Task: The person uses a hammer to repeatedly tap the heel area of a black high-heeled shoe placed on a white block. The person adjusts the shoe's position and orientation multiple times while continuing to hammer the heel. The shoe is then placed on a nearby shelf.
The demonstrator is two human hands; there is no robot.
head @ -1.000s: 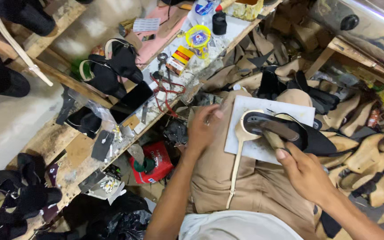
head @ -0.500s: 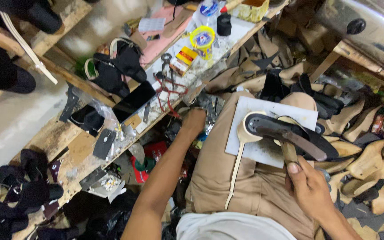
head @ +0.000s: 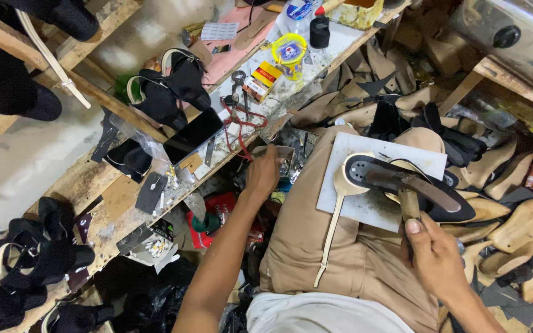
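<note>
Since a second ago, our left hand (head: 263,172) has left the lap for the tin (head: 288,161) under the surface's edge, fingers hidden; our right hand (head: 433,256) pinches the hammer (head: 409,200) over the sandal (head: 402,188) on the board (head: 365,203).

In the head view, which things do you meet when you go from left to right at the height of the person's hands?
Black sandals → wooden bench → left hand → pale strap → white board → hammer → right hand → wooden shoe lasts.
</note>
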